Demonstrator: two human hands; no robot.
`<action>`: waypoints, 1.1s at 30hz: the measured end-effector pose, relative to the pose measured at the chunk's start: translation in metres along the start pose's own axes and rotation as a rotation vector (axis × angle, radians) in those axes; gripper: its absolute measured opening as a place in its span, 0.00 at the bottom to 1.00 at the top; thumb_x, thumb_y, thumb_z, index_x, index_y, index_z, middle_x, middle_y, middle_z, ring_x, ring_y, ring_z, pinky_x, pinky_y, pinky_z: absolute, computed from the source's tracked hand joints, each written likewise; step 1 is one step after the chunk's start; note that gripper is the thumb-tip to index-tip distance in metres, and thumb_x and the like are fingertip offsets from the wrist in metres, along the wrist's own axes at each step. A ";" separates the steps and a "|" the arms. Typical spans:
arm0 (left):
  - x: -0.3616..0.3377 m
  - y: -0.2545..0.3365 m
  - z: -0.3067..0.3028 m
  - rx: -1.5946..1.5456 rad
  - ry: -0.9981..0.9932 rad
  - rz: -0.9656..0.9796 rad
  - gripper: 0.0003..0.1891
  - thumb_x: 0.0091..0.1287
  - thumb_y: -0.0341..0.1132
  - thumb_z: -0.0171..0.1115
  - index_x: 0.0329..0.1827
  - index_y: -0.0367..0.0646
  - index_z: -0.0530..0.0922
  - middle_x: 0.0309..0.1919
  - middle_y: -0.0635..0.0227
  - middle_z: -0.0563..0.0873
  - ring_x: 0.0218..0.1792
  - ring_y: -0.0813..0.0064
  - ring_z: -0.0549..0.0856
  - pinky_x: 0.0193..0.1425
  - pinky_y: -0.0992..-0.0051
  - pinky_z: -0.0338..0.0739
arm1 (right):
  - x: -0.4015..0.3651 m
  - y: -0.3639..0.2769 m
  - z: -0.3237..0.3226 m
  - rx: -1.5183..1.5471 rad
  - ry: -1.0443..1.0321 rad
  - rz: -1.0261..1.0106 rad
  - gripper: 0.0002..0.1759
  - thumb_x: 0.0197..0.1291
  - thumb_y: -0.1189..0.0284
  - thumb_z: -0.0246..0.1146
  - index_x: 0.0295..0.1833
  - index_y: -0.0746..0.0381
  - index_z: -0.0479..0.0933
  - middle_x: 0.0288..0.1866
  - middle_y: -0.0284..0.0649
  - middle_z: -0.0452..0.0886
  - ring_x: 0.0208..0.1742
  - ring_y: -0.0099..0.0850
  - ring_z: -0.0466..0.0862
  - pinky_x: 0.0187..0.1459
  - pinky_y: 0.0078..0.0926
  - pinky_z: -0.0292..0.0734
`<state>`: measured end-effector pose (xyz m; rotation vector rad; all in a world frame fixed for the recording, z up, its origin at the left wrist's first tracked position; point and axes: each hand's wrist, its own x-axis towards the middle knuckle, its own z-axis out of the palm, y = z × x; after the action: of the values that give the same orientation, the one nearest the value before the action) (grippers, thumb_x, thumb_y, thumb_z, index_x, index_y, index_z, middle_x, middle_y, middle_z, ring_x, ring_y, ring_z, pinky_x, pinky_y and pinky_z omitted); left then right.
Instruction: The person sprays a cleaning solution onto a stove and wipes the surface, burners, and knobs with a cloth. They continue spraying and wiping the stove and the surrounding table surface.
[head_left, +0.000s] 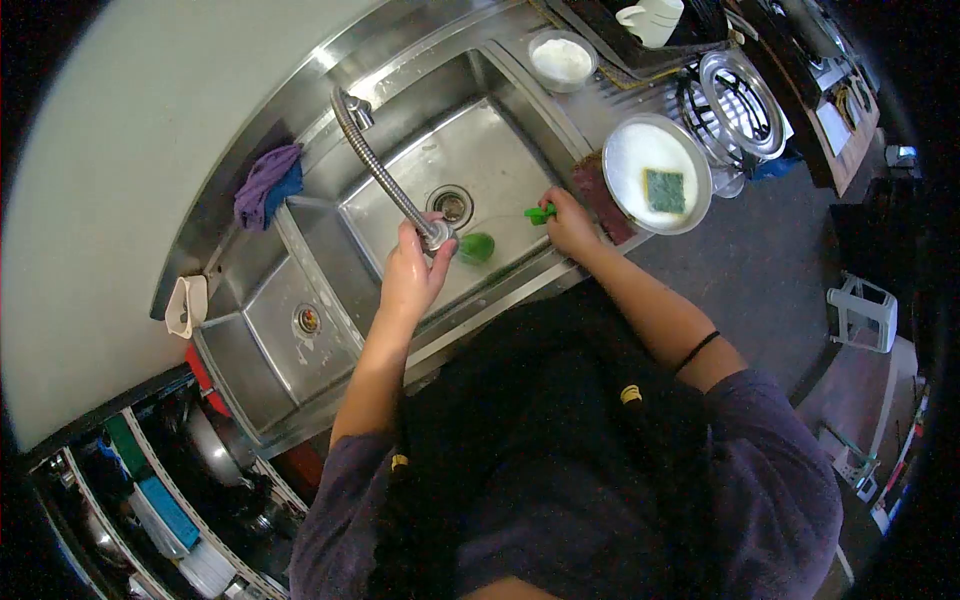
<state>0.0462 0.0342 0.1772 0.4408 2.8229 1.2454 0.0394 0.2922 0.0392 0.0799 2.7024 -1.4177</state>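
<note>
My left hand (412,272) grips the head of the flexible metal faucet hose (385,175) over the steel sink (490,150). My right hand (568,222) holds the handle of a green utensil (478,246), whose round green end sits right under the faucet head. The drain (451,205) lies just behind the two hands.
A white plate with a green sponge (662,190) rests on the counter right of the sink, a dark cloth (598,192) beside it. A white bowl (561,60) and a gas burner (742,100) stand further back. A purple rag (266,184) lies on the sink's left rim.
</note>
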 end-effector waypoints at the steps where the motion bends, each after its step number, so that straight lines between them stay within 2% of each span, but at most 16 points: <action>1: 0.000 0.001 0.000 -0.011 0.006 0.012 0.21 0.63 0.34 0.64 0.54 0.37 0.65 0.39 0.53 0.84 0.40 0.55 0.85 0.43 0.66 0.79 | -0.001 -0.002 -0.001 -0.003 0.007 0.000 0.13 0.46 0.85 0.51 0.39 0.62 0.69 0.42 0.50 0.75 0.48 0.51 0.75 0.48 0.40 0.70; 8: 0.000 -0.004 -0.001 -0.004 -0.004 0.034 0.21 0.63 0.32 0.64 0.54 0.38 0.65 0.41 0.54 0.83 0.41 0.56 0.85 0.44 0.67 0.79 | 0.001 0.004 0.005 -0.018 0.011 0.025 0.14 0.46 0.86 0.51 0.40 0.62 0.69 0.42 0.50 0.75 0.48 0.52 0.75 0.49 0.40 0.70; 11: 0.000 -0.005 0.001 -0.016 0.034 0.066 0.21 0.62 0.32 0.64 0.54 0.38 0.66 0.41 0.55 0.83 0.40 0.58 0.86 0.43 0.68 0.79 | 0.001 -0.004 0.003 -0.025 -0.001 0.055 0.14 0.46 0.86 0.52 0.40 0.62 0.69 0.42 0.50 0.75 0.48 0.52 0.75 0.49 0.40 0.70; 14: -0.001 -0.006 0.001 -0.058 -0.012 -0.019 0.21 0.62 0.32 0.64 0.54 0.38 0.67 0.39 0.56 0.83 0.39 0.61 0.86 0.43 0.69 0.79 | 0.000 -0.004 0.001 -0.018 0.004 0.043 0.14 0.46 0.86 0.52 0.40 0.61 0.69 0.42 0.50 0.75 0.48 0.52 0.75 0.49 0.41 0.70; 17: 0.000 -0.010 0.003 -0.058 0.026 0.030 0.20 0.62 0.32 0.65 0.54 0.38 0.68 0.38 0.57 0.83 0.38 0.63 0.86 0.42 0.70 0.79 | 0.001 -0.006 0.001 -0.027 0.000 0.048 0.14 0.46 0.86 0.52 0.40 0.61 0.69 0.43 0.50 0.75 0.49 0.52 0.75 0.50 0.40 0.70; 20: 0.000 -0.012 0.005 -0.070 0.014 -0.007 0.21 0.62 0.32 0.65 0.54 0.38 0.67 0.38 0.57 0.84 0.38 0.64 0.86 0.42 0.70 0.79 | 0.003 0.000 0.003 -0.037 -0.004 0.020 0.14 0.48 0.83 0.56 0.42 0.59 0.69 0.42 0.49 0.76 0.49 0.51 0.76 0.48 0.45 0.71; 33: 0.003 -0.007 0.003 -0.112 -0.004 -0.021 0.21 0.61 0.32 0.65 0.53 0.37 0.67 0.40 0.56 0.84 0.39 0.63 0.87 0.43 0.70 0.80 | 0.008 0.005 0.005 0.003 0.024 -0.027 0.14 0.46 0.85 0.53 0.40 0.61 0.70 0.39 0.51 0.76 0.45 0.52 0.77 0.47 0.44 0.71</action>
<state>0.0419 0.0327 0.1697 0.4074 2.7291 1.3884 0.0317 0.2907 0.0315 0.0616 2.7302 -1.4377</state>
